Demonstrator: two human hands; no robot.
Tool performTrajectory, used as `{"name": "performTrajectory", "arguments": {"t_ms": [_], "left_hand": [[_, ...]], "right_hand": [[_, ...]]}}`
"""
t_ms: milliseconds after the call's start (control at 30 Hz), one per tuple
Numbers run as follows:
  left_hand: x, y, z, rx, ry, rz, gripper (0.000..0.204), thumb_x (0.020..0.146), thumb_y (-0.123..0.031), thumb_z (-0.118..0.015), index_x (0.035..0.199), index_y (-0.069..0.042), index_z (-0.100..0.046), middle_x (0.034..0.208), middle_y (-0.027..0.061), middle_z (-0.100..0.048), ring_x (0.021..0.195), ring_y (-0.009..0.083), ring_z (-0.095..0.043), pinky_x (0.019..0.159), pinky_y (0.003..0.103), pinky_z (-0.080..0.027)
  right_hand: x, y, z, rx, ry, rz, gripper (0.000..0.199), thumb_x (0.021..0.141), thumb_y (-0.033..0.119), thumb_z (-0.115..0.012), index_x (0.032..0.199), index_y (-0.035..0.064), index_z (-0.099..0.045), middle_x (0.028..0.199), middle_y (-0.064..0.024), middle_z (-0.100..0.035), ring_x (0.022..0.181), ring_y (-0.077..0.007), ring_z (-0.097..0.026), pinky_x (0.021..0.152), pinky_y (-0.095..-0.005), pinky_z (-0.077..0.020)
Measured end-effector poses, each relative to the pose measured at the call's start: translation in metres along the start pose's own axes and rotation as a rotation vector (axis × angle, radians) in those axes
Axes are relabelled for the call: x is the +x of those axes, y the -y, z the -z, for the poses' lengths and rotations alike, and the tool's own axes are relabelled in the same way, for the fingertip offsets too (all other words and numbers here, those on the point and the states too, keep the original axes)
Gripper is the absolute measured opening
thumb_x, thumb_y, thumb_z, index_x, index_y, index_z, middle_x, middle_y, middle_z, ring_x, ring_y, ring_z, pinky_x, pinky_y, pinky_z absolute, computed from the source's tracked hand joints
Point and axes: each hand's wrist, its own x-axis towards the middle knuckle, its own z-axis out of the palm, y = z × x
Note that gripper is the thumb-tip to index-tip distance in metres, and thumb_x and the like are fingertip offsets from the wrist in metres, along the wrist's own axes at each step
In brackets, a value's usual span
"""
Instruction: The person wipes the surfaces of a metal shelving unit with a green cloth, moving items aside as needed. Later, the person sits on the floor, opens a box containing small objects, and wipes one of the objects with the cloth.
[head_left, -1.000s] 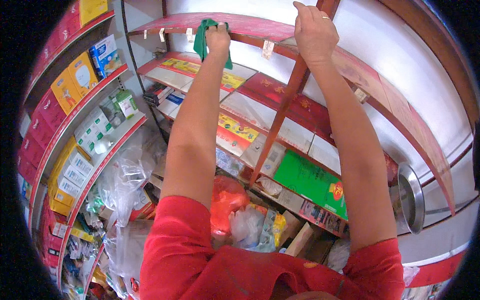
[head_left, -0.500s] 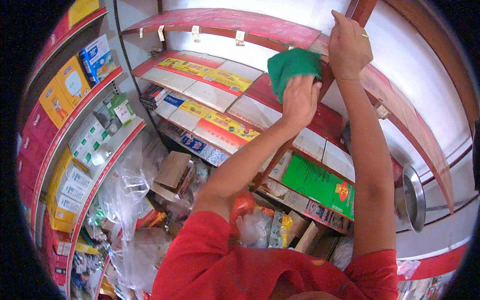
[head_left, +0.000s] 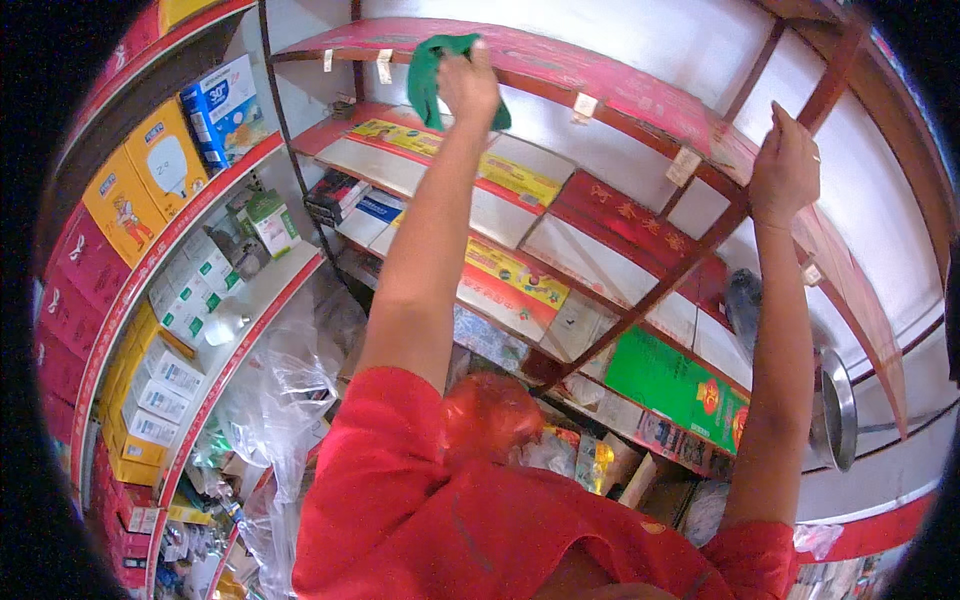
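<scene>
My left hand [head_left: 468, 82] is raised high and grips a green cloth [head_left: 430, 70], pressing it against the front edge of a red top shelf [head_left: 610, 70]. My right hand [head_left: 785, 165] is wrapped around a slanted red-brown shelf upright [head_left: 700, 240] further right, just under that same shelf. Small paper price tags [head_left: 584, 105] hang along the shelf edge between the two hands. Both arms in red sleeves reach up from the lower edge.
Below the top shelf lie flat red, yellow and white boxes [head_left: 510, 270] and a green box [head_left: 675, 385]. Shelves on the left hold yellow, blue and white cartons [head_left: 150, 180]. Clear plastic bags [head_left: 270, 400] pile up low left. A metal bowl [head_left: 835, 410] hangs at the right.
My left hand has swung the green cloth from the middle of the shelving back up and left to the top shelf edge. My right hand has kept its hold on the upright.
</scene>
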Motion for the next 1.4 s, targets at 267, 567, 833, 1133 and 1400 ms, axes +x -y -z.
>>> {"name": "performTrajectory", "arguments": {"t_ms": [267,567,833,1133,1400], "left_hand": [[-0.032,0.008,-0.021,-0.169,-0.11,-0.473,0.054,0.094,-0.042,-0.043,0.11,0.008,-0.055,0.116,0.0303,-0.05,0.113,0.0449,-0.039,0.103,0.057,-0.021],[0.074,0.077,0.029,0.003,-0.095,-0.327,0.058,0.094,-0.04,-0.047,0.116,0.013,-0.05,0.11,0.0314,-0.053,0.103,0.0442,-0.046,0.096,0.051,-0.034],[0.095,0.075,0.039,0.137,-0.164,-0.097,0.053,0.092,-0.038,-0.049,0.116,0.009,-0.053,0.118,0.0286,-0.052,0.108,0.0427,-0.049,0.096,0.049,-0.038],[0.235,0.214,0.057,0.357,-0.12,-0.18,0.058,0.094,-0.049,-0.038,0.109,0.002,-0.061,0.122,0.0268,-0.051,0.107,0.0448,-0.051,0.094,0.053,-0.04],[0.331,0.267,0.081,0.173,0.101,0.012,0.069,0.09,-0.058,-0.039,0.12,0.002,-0.055,0.125,0.0272,-0.054,0.119,0.0379,-0.05,0.101,0.046,-0.037]], "right_hand": [[-0.001,-0.005,0.0,-0.08,0.036,-0.017,0.034,0.076,0.005,-0.065,0.105,0.0238,-0.068,0.089,0.0001,-0.067,0.077,-0.0203,-0.064,0.064,-0.0334,-0.0518],[0.01,0.141,0.006,0.315,0.314,-0.016,0.042,0.081,0.009,-0.065,0.123,0.0119,-0.059,0.114,-0.013,-0.064,0.104,-0.032,-0.062,0.088,-0.0386,-0.0498],[0.045,0.297,-0.048,0.577,0.63,0.258,0.052,0.083,0.019,-0.065,0.133,0.0113,-0.051,0.138,-0.015,-0.046,0.128,-0.0321,-0.043,0.104,-0.0446,-0.0362],[0.025,0.343,-0.081,0.629,0.57,0.194,0.052,0.082,0.021,-0.065,0.13,0.007,-0.051,0.133,-0.0187,-0.049,0.127,-0.034,-0.044,0.105,-0.0499,-0.0332],[0.001,0.344,-0.039,0.842,0.679,0.162,0.056,0.08,0.019,-0.067,0.131,0.0077,-0.048,0.131,-0.0195,-0.047,0.124,-0.0371,-0.045,0.1,-0.0478,-0.0405]]}}
